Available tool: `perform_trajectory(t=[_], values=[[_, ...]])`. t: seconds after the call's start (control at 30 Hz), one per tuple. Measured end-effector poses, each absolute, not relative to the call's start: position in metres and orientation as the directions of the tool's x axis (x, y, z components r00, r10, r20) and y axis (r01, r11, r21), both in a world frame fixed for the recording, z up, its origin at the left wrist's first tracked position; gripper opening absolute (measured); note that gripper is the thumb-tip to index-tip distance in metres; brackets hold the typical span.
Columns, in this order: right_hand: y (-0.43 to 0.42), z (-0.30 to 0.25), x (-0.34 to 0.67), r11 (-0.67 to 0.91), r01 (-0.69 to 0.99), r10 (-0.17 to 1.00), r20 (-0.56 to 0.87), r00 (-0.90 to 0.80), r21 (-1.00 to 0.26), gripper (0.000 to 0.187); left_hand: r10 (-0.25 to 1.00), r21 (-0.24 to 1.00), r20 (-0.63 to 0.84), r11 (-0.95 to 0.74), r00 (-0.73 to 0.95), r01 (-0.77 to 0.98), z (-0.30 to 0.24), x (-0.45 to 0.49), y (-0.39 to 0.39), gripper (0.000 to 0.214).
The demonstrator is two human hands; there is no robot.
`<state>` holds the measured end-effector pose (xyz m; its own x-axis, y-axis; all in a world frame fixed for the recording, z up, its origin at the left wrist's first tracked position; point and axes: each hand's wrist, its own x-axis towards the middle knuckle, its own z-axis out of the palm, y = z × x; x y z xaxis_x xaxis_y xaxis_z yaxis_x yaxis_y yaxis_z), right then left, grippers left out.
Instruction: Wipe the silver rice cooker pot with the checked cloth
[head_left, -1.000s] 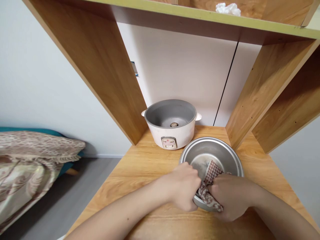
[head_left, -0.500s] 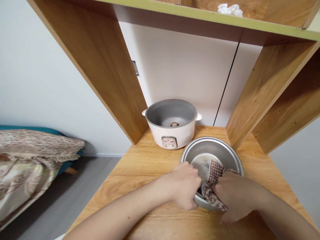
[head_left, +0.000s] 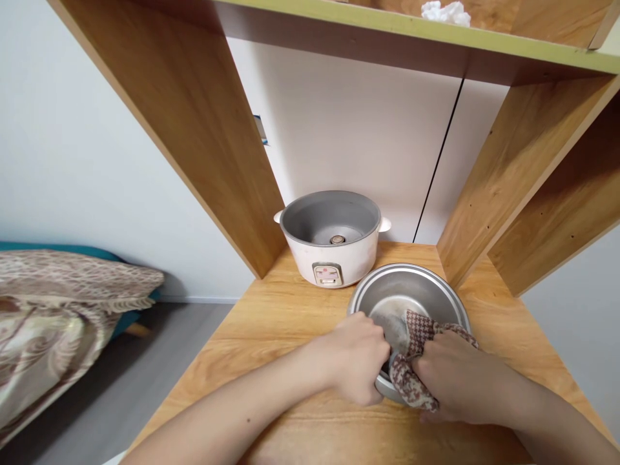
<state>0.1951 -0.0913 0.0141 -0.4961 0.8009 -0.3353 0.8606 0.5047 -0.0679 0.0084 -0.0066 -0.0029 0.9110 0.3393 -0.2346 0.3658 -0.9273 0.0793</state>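
A round silver-grey metal inner pot [head_left: 438, 294] stands on the wooden desk, its inside facing up. My left hand [head_left: 357, 358] is closed around the pot's near left rim. A brown-and-white houndstooth cloth [head_left: 417, 329] is bunched in my right hand [head_left: 450, 374], which presses it at the near right rim. Part of the cloth reaches into the pot and part hangs over the outside. Behind the pot, to the left, sits a white rice cooker body [head_left: 334, 258] without a lid, its grey inside and round centre knob showing.
Wooden side panels [head_left: 194, 129] and an overhead shelf [head_left: 368, 39] frame the desk [head_left: 290, 310]. White crumpled tissue [head_left: 445, 13] lies on that shelf. At left, a patterned blanket [head_left: 72, 329] covers a teal piece of furniture beside the grey floor.
My right hand has shifted slightly with the cloth, and more cloth now shows over the pot's right rim. My left hand stays in place on the rim.
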Motion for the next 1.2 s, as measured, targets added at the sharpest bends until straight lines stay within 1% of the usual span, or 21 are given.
perform_trajectory(t=[0.07,0.17,0.23,0.43,0.6,0.7,0.8,0.97,1.2], values=[[-0.087,0.014,0.195,0.529,0.844,0.778,-0.344,-0.525,-0.091,0.027,0.340,0.078,-0.230,-0.928,0.912,0.365,-0.003,0.008,-0.006,0.031],[-0.079,0.013,0.196,0.553,0.821,0.723,-0.407,-0.558,-0.143,0.028,0.338,0.082,-0.222,-0.928,0.915,0.363,-0.004,0.008,-0.006,0.033],[-0.076,0.012,0.197,0.554,0.819,0.707,-0.435,-0.558,-0.151,0.029,0.337,0.086,-0.220,-0.928,0.915,0.362,-0.004,0.008,-0.006,0.033],[-0.086,0.016,0.196,0.518,0.848,0.769,-0.371,-0.520,-0.114,0.035,0.337,0.090,-0.203,-0.928,0.919,0.360,-0.005,0.007,-0.006,0.031],[-0.090,0.019,0.192,0.444,0.894,0.798,-0.424,-0.427,-0.064,0.042,0.328,0.091,-0.200,-0.932,0.923,0.351,-0.005,0.007,-0.006,0.029],[-0.087,0.017,0.193,0.460,0.883,0.784,-0.424,-0.453,-0.092,0.047,0.330,0.083,-0.214,-0.932,0.920,0.353,-0.004,0.008,-0.006,0.030],[-0.082,0.013,0.195,0.484,0.866,0.764,-0.420,-0.489,-0.129,0.045,0.331,0.080,-0.224,-0.931,0.917,0.356,-0.003,0.008,-0.006,0.031],[-0.075,0.008,0.198,0.501,0.854,0.733,-0.455,-0.506,-0.143,0.046,0.330,0.085,-0.220,-0.931,0.918,0.355,-0.005,0.008,-0.006,0.030],[-0.082,0.011,0.196,0.472,0.875,0.780,-0.410,-0.473,-0.113,0.058,0.323,0.089,-0.207,-0.934,0.924,0.346,-0.006,0.007,-0.005,0.028]])
